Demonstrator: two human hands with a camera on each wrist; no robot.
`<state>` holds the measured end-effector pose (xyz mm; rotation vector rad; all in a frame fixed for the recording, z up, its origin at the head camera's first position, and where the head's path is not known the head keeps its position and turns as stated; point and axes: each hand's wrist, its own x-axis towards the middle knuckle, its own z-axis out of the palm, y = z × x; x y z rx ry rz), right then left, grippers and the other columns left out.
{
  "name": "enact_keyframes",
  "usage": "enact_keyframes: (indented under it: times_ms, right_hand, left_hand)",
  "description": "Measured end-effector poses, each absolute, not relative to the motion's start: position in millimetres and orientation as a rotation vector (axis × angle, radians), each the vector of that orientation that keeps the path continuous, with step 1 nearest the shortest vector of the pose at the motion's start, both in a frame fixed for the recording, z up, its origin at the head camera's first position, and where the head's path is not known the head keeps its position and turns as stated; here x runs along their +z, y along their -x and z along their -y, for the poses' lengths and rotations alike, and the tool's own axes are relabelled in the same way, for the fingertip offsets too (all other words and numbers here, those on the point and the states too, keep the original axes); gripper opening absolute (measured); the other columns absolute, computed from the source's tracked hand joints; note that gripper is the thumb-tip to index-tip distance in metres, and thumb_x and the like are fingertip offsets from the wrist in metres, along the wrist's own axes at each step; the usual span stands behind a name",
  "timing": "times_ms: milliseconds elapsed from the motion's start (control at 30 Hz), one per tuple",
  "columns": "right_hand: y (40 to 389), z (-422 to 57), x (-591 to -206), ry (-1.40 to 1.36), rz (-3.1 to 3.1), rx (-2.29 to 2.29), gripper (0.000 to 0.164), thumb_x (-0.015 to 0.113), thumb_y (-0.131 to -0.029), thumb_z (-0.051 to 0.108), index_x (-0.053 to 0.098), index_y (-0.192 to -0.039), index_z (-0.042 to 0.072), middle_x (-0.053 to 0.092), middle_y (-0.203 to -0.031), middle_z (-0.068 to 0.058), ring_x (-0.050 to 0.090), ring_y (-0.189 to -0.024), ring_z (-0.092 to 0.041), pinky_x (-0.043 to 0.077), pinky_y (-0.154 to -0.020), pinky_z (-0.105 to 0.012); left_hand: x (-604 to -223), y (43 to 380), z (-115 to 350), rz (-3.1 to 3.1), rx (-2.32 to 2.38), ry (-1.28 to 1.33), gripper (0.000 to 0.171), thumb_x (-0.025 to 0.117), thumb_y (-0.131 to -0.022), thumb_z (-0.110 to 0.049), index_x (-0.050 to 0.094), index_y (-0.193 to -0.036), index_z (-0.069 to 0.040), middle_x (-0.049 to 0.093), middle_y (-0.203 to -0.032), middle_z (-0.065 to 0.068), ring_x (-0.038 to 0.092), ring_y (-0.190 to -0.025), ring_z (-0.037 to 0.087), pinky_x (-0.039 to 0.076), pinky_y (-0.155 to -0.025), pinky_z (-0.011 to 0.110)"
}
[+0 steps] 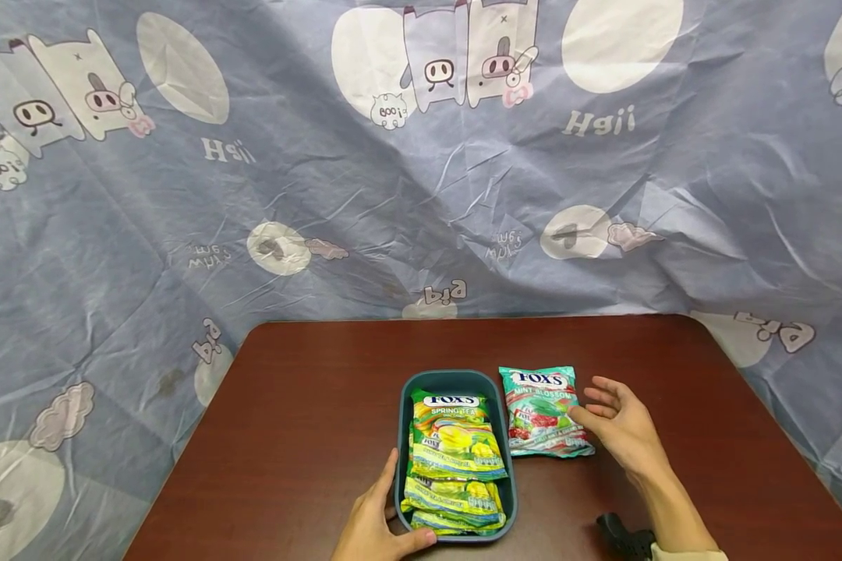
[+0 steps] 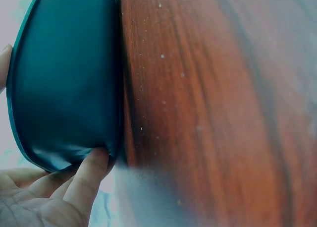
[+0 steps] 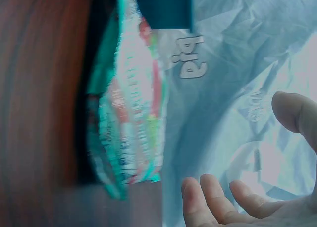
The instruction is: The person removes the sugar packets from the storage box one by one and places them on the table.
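Observation:
A dark teal plastic basket (image 1: 511,499) stands on the table in the head view. Inside it lie overlapping green and yellow FOX'S candy bags (image 1: 456,448), the rearmost marked Spring Tea. My left hand (image 1: 373,520) grips the basket's near left corner, thumb over the front rim and fingers along the side wall. In the left wrist view, fingertips (image 2: 99,155) press the outer wall of the basket (image 2: 69,83). Right of the basket lies a mint-green FOX'S Mint Blossom candy bag (image 1: 543,413). Just beside its right edge, my right hand (image 1: 627,432) is spread with nothing in it.
The dark red-brown wooden table (image 1: 309,405) reaches back to a blue-grey cartoon-print curtain (image 1: 393,210) hanging behind and on the left. A black strap (image 1: 624,538) shows at the right wrist.

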<state>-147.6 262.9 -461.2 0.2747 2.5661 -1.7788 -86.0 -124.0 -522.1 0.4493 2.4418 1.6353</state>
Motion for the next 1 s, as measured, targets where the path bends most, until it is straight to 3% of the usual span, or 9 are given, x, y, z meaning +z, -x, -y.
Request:
enact_keyframes:
  times_ms: [100, 333, 467, 600, 800, 1000]
  right_hand:
    - [147.8, -259.9, -451.1, -0.254, -2.589, -1.794, 0.086, 0.077, -0.094, 0.028, 0.026, -0.157, -0.002, 0.045, -0.147, -0.027, 0.052, -0.123, -0.034, 0.052, -0.079, -0.015]
    - [146.2, -251.1, -433.2, -0.133, -2.515, -1.923, 0.083, 0.076, -0.095, 0.023, 0.026, -0.157, -0.001, 0.045, -0.147, -0.028, 0.061, -0.112, -0.008, 0.054, -0.084, -0.017]
    - [142.4, -242.7, -424.4, -0.055, -2.46, -1.966, 0.081, 0.074, -0.097, 0.022, 0.025, -0.157, -0.001, 0.044, -0.149, -0.027, 0.061, -0.11, -0.002, 0.054, -0.086, -0.019]
    - [141.0, -231.9, -415.6, -0.031, -2.458, -1.94, 0.082, 0.074, -0.097, 0.026, 0.026, -0.158, 0.003, 0.046, -0.15, -0.024, 0.061, -0.112, -0.002, 0.053, -0.087, -0.02]
    - [143.3, -215.0, -408.9, 0.011, -2.417, -1.979, 0.08, 0.075, -0.096, 0.022, 0.027, -0.159, 0.005, 0.048, -0.15, -0.021, 0.062, -0.122, -0.019, 0.055, -0.086, -0.024]
    - [144.5, -203.7, -407.0, 0.052, -2.375, -2.037, 0.078, 0.075, -0.095, 0.016, 0.029, -0.157, 0.003, 0.05, -0.148, -0.022, 0.065, -0.114, -0.01, 0.056, -0.086, -0.026]
  left_hand:
    - [-521.5, 86.7, 122.6, -2.443, 1.637, -0.441, 0.12, 0.091, -0.079, -0.033, 0.013, -0.161, 0.005, 0.047, -0.145, 0.032, 0.066, -0.114, 0.02, 0.055, -0.086, 0.021]
    - [-521.5, 87.5, 121.9, -2.376, 1.69, -0.434, 0.119, 0.09, -0.08, -0.031, 0.01, -0.16, 0.007, 0.047, -0.144, 0.033, 0.068, -0.109, 0.016, 0.056, -0.085, 0.024]
    - [-522.1, 87.4, 122.9, -2.369, 1.698, -0.429, 0.119, 0.091, -0.08, -0.03, 0.011, -0.16, 0.007, 0.044, -0.146, 0.034, 0.067, -0.111, 0.016, 0.056, -0.086, 0.025]
    - [-523.0, 86.2, 124.0, -2.348, 1.728, -0.436, 0.119, 0.091, -0.079, -0.028, 0.01, -0.16, 0.008, 0.042, -0.147, 0.035, 0.067, -0.109, 0.015, 0.056, -0.086, 0.024]
    - [-524.5, 85.4, 124.7, -2.356, 1.736, -0.458, 0.119, 0.091, -0.079, -0.027, 0.011, -0.159, 0.008, 0.045, -0.145, 0.035, 0.068, -0.108, 0.013, 0.055, -0.085, 0.021]
    - [-526.6, 85.3, 125.3, -2.341, 1.765, -0.483, 0.119, 0.091, -0.079, -0.024, 0.01, -0.159, 0.009, 0.046, -0.144, 0.034, 0.068, -0.108, 0.013, 0.054, -0.085, 0.019]
